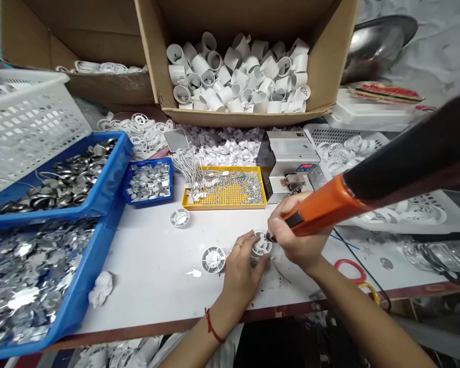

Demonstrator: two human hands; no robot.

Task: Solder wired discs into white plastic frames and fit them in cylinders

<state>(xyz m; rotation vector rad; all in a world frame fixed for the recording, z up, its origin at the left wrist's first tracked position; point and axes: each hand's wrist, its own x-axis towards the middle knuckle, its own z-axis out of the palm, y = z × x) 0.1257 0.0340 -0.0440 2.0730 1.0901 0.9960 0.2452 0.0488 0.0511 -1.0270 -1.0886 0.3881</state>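
Left hand (242, 266): pinching the held disc (262, 245) between fingers and thumb, probably steadying it beside the driver (331, 202).
Held disc: lying on the bench (149, 271) between the two hands, within reach of both.
Right hand (302, 240): wrapping around the driver's orange end close to the tip, likely for fine control.
Driver: slanting up to the right, its tip meeting the held disc's right side; whether it is pressing, I cannot tell.
Near disc (213, 260): lying flat just left of the left hand, seemingly placed for a short reach.
Far disc (180, 218): resting farther off, near the yellow tray (226, 206).
Yellow tray: holding small metal parts and wires beyond the hands, apparently for easy picking.
Machine (293, 145): standing at the tray's right end, limiting forward room for the right hand.
Bench edge (164, 326): running beneath both forearms.
Side room: bench surface is stretching from the near disc towards the blue bin (78, 294); scissors (362, 274) are crowding the right forearm.
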